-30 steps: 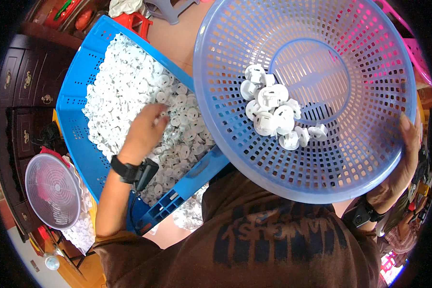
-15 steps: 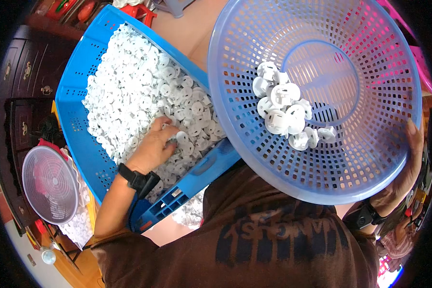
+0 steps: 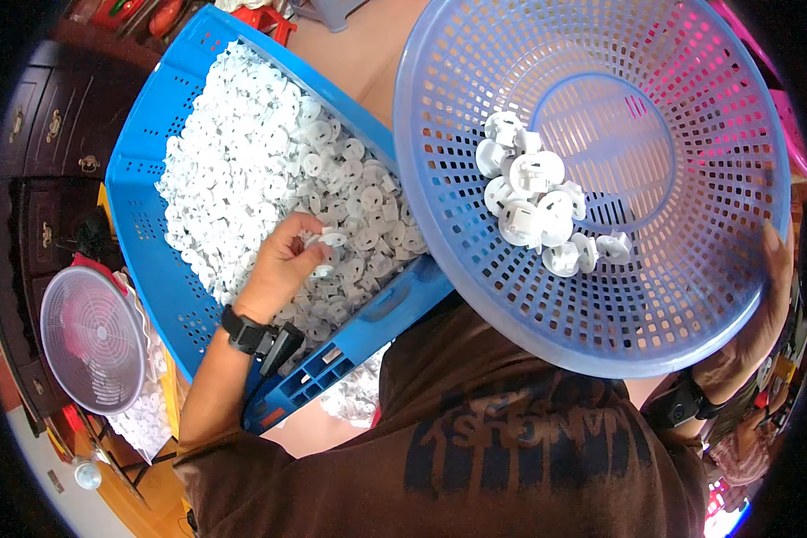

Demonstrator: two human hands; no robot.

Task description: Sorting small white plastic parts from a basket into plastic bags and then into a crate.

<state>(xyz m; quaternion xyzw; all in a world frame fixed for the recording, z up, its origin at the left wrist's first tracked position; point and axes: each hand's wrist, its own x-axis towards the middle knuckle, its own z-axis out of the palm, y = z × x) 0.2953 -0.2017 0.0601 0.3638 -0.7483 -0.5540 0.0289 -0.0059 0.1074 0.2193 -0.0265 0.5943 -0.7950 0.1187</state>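
My left hand (image 3: 281, 269), fingers closed in a pinch, holds a small white round plastic part (image 3: 333, 237); whether a second part is between the fingers I cannot tell. It is just over a big heap of similar white parts (image 3: 242, 170) inside a blue plastic crate (image 3: 137, 179). On the right, a large bluish-purple colander basket (image 3: 547, 345) tilts toward me and overlaps the crate's right corner. My right hand (image 3: 760, 309) grips its lower right rim, the fingers partly hidden behind it. Several white parts (image 3: 540, 172) lie in a cluster inside the basket.
A smaller purple basket (image 3: 92, 336) stands at the left, with more white parts (image 3: 145, 426) below it. Dark wooden drawers (image 3: 58, 134) line the far left. A red plastic stool (image 3: 264, 20) and a grey stool (image 3: 334, 11) are beyond the crate. Another person's arm (image 3: 749, 448) shows at the right edge.
My left hand has lifted slightly from the heap and its fingers have closed on a white part. The basket in my right hand has shifted very slightly to the right.
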